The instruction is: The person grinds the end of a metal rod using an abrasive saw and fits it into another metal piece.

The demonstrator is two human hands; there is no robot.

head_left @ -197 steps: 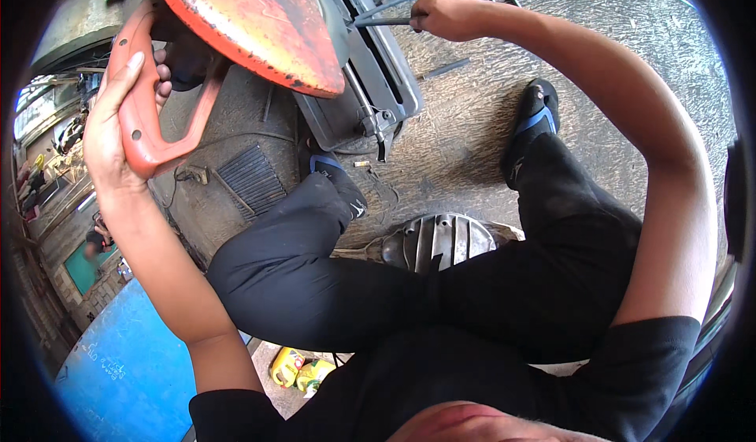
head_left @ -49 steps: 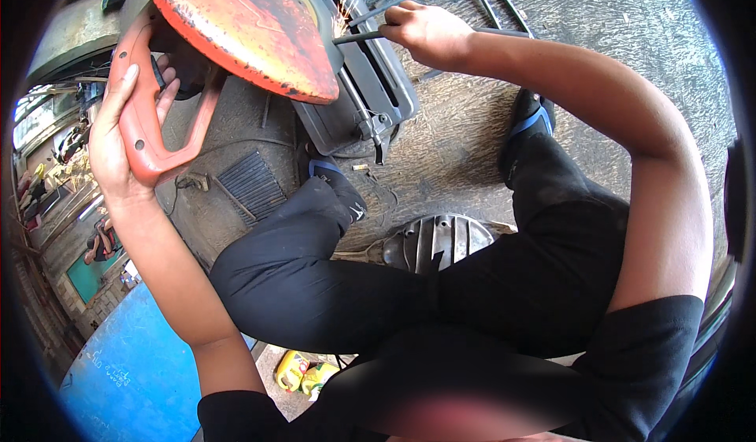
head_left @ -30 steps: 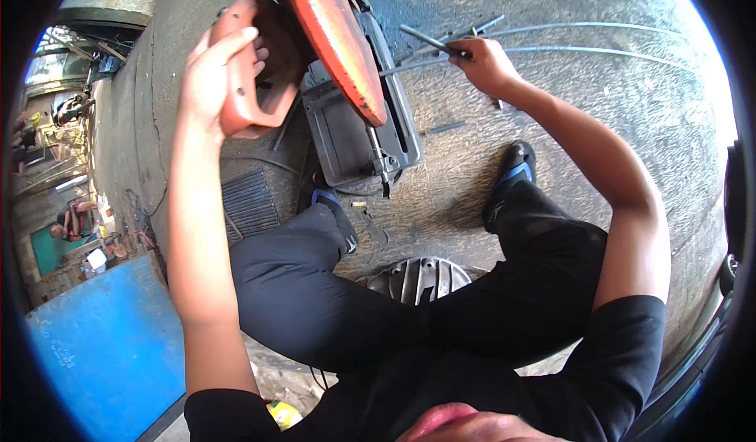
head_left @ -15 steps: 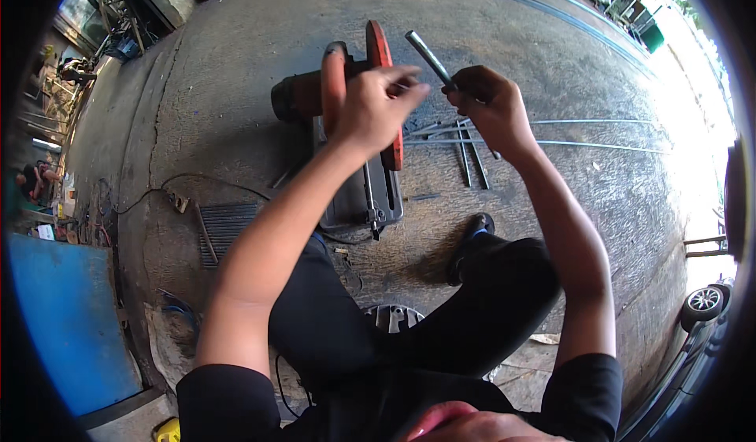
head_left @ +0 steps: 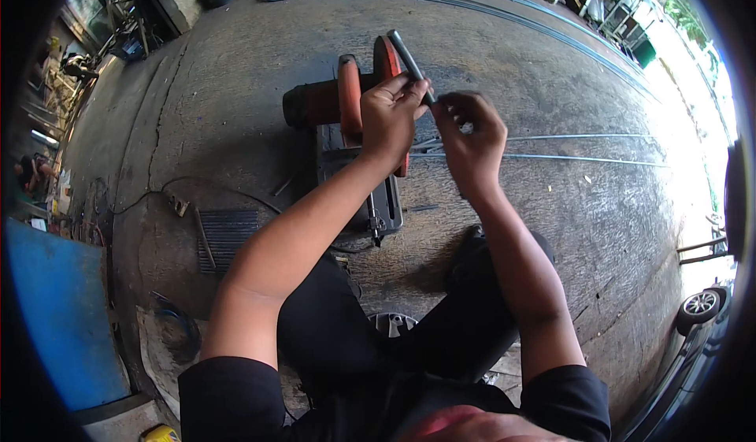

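A short grey metal rod [head_left: 406, 54] slants up and away between my hands, above the floor. My left hand [head_left: 390, 119] is closed round its middle, thumb and fingers pressed on it. The curled fingers of my right hand [head_left: 476, 139] pinch at its lower end, which they partly hide. Just beyond my left hand stands a chop saw [head_left: 319, 105] with an orange handle and a red blade guard, partly covered by the hand. Two long thin metal rods [head_left: 583, 136] run to the right from the saw, behind my right hand.
Ribbed grey bars [head_left: 228, 239] lie on the floor to the left of the saw, beside a dark cable [head_left: 228, 180]. Long bluish bars [head_left: 472, 5] curve across the far floor. A blue panel [head_left: 63, 308] stands at left; a car wheel [head_left: 701, 304] is at right.
My left hand has moved right and taken hold of the rod. My right hand has shifted left and lower, its fingers now at the rod's lower end.
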